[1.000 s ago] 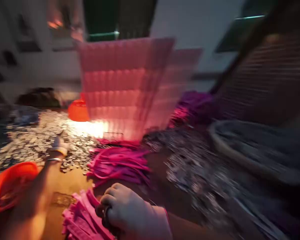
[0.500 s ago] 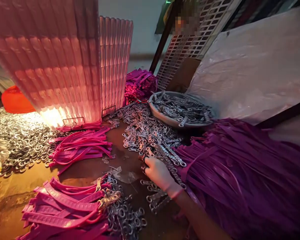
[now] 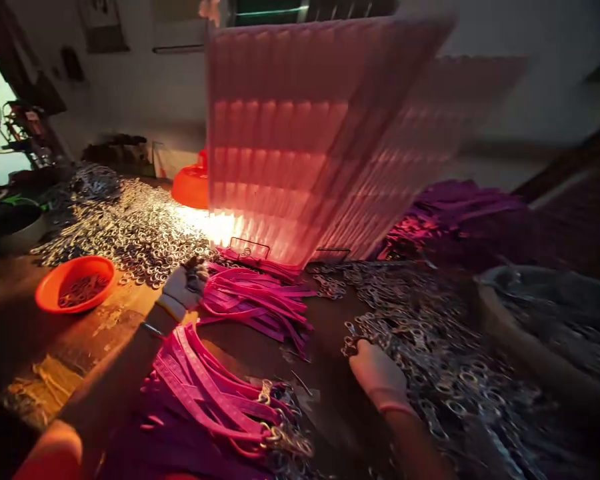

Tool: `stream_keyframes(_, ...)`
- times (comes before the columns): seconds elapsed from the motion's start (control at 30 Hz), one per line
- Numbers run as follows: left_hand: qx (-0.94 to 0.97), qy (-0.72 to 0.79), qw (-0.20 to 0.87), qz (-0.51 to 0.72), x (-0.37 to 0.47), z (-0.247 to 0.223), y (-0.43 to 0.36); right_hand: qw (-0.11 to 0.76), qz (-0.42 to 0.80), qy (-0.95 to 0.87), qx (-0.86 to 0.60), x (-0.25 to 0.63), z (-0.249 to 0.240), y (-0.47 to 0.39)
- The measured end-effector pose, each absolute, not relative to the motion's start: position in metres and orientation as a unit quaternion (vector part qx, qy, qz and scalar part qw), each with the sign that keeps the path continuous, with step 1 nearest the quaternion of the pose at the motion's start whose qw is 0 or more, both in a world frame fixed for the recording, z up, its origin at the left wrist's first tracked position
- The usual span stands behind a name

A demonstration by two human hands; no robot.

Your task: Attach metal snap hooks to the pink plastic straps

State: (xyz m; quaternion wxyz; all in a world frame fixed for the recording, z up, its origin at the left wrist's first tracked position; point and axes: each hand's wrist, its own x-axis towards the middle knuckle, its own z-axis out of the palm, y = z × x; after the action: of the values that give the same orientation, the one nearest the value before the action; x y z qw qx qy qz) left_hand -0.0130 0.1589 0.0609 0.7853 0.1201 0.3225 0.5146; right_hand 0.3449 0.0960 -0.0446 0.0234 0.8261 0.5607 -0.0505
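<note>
My left hand (image 3: 180, 291), in a pale glove with dark fingertips, is at the near edge of the heap of metal rings (image 3: 145, 243). Its fingers are curled; what they hold, if anything, is hidden. Right beside it lies a bundle of pink straps (image 3: 255, 297). My right hand (image 3: 377, 377) is closed at the left edge of a pile of metal link pieces (image 3: 425, 333). Bits of metal show by its fingertips, but I cannot make out what is gripped. Nearer to me, pink straps with metal links on their ends (image 3: 215, 393) lie in a stack.
A translucent ribbed panel (image 3: 275, 147) stands upright at the back, before a lit orange lamp shade (image 3: 191, 187). An orange bowl (image 3: 75, 283) with small pieces is at left. A basin (image 3: 505, 313) of metal pieces stands at right, with purple straps (image 3: 460, 207) behind.
The view has swung left, bringing the orange bowl and my whole left hand into sight. My right hand stays closed at the pile of link pieces.
</note>
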Motion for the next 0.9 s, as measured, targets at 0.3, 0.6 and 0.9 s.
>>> stream_keyframes(0.3, 0.013, 0.287, 0.876, 0.387, 0.025, 0.018, 0.084, -0.145, -0.049, 0.646, 0.748, 0.306, -0.025, 0.044)
stream_keyframes(0.6, -0.036, 0.209, 0.873, 0.440, 0.019, 0.026, 0.076, -0.391, -0.246, 0.691, 0.556, 0.181, 0.018, -0.005)
stream_keyframes(0.9, -0.008, 0.205, 0.867, 0.455, 0.015, 0.032, 0.078, -0.431, -0.400, 0.585, 0.558, 0.137, 0.019, 0.015)
